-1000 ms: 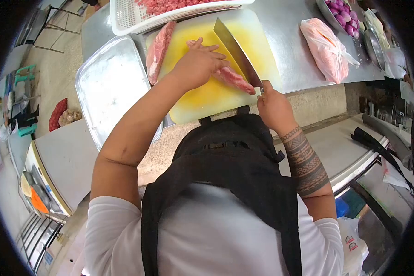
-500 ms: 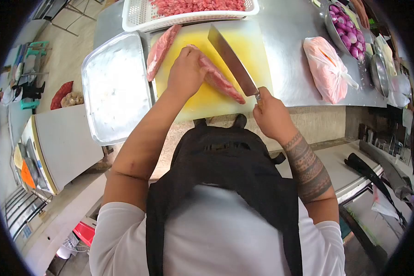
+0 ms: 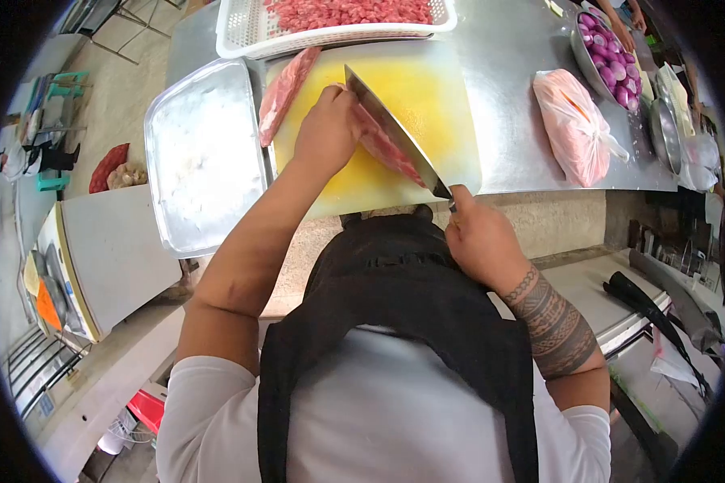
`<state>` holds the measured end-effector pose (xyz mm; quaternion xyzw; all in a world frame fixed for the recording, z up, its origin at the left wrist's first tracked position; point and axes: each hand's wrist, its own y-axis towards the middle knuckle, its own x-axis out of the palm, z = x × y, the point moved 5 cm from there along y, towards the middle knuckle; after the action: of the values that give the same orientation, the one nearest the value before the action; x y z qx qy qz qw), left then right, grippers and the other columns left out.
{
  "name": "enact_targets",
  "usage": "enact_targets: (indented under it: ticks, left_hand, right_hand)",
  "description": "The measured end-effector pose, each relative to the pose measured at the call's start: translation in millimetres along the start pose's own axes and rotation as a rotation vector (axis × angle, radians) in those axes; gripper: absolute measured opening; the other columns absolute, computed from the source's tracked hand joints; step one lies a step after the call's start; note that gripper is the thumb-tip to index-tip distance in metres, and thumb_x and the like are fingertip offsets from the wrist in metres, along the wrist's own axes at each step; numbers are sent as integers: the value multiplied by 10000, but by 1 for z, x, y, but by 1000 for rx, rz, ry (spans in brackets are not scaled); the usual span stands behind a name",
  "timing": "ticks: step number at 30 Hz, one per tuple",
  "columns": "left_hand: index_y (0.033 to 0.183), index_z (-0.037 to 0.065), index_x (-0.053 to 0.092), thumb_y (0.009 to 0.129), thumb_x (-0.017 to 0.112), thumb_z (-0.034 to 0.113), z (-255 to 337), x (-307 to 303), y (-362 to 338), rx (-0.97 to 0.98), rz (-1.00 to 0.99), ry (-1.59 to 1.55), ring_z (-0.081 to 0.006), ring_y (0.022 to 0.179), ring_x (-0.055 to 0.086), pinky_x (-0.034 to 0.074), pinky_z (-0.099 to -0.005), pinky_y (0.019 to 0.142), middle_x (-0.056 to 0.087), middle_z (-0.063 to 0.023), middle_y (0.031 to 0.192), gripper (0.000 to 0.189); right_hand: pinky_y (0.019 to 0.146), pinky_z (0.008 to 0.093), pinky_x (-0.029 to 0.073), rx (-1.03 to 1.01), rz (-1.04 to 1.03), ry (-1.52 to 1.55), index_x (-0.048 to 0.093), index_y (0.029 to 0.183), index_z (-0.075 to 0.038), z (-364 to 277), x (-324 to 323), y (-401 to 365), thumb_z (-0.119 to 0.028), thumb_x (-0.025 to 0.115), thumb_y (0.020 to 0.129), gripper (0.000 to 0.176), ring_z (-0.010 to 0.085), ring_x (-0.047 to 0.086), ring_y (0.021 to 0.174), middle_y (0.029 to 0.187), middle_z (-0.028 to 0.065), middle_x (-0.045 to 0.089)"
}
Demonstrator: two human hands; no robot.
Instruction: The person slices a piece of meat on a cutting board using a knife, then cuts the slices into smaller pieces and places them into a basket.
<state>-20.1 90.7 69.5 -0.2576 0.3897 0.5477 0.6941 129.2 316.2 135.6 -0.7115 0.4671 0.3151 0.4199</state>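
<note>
Two hands work over a yellow board [image 3: 427,88] in the upper middle of the frame. The left hand [image 3: 326,133] lies on the upper end of a meat strip [image 3: 383,153], its fingers curled down and pressing the strip against the board, with the knuckles right beside the blade. The right hand [image 3: 479,237], lower and right of centre, is closed in a fist around the handle of a knife [image 3: 399,129], and the handle itself is hidden inside the grip. The blade runs diagonally up and to the left from that fist, lying along the strip, its tip close to the left fingers. A second strip [image 3: 286,88] lies at the board's left edge, just beside a metal tray [image 3: 201,153]. Along the top edge sits a white basket [image 3: 242,36] of chopped meat. At the upper right lie a pink bag [image 3: 572,121] and a bowl [image 3: 576,40] of purple onions [image 3: 608,56].
</note>
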Motion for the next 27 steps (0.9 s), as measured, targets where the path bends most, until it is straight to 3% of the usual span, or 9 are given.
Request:
enact_targets:
  ticks: [8, 14, 17, 19, 22, 27]
  left_hand:
    - [1279, 26, 640, 790, 864, 155, -9, 9, -5, 67, 136, -75, -410, 1176, 639, 545, -463, 984, 624, -176, 1319, 553]
    - [1315, 22, 630, 801, 842, 118, -9, 9, -5, 34, 86, -110, -412, 1207, 631, 544, -470, 996, 614, -184, 1354, 564]
    - [1210, -17, 658, 838, 695, 32, -1, 2, -4, 70, 113, -88, -444, 1112, 654, 552, -498, 940, 641, -221, 1260, 377]
    - [1206, -11, 663, 843, 695, 34, 2, 1, -6, 83, 146, -97, -445, 1108, 655, 551, -499, 940, 640, -223, 1261, 367]
    - [1208, -5, 665, 835, 725, 39, -3, 7, -6, 68, 121, -81, -447, 1130, 645, 545, -501, 950, 637, -225, 1271, 381]
    - [1257, 6, 636, 807, 830, 86, -9, 9, -7, 78, 77, -75, -420, 1252, 599, 524, -479, 1017, 610, -217, 1361, 497]
  right_hand:
    - [707, 561, 562, 9, -24, -18, 531, 1128, -7, -12, 13, 35, -81, 597, 935, 217, 448, 710, 789, 800, 242, 696]
    - [704, 540, 578, -65, 61, 7, 547, 1218, 9, -34, 24, 72, -63, 555, 945, 282, 437, 718, 782, 831, 238, 709]
    - [715, 551, 570, -50, 67, 26, 538, 1224, 6, -38, 24, 78, -62, 556, 938, 294, 445, 712, 777, 830, 241, 708]
    - [731, 581, 548, -29, 64, 49, 522, 1178, -14, -39, 16, 56, -66, 586, 918, 273, 464, 698, 779, 820, 254, 701]
    - [711, 572, 551, 126, -109, -17, 523, 1189, -6, -25, 15, 31, -68, 591, 917, 287, 451, 700, 756, 802, 237, 701]
    - [704, 535, 582, -30, 41, 11, 541, 1140, 6, -24, 37, 74, -61, 510, 968, 187, 426, 727, 779, 832, 242, 712]
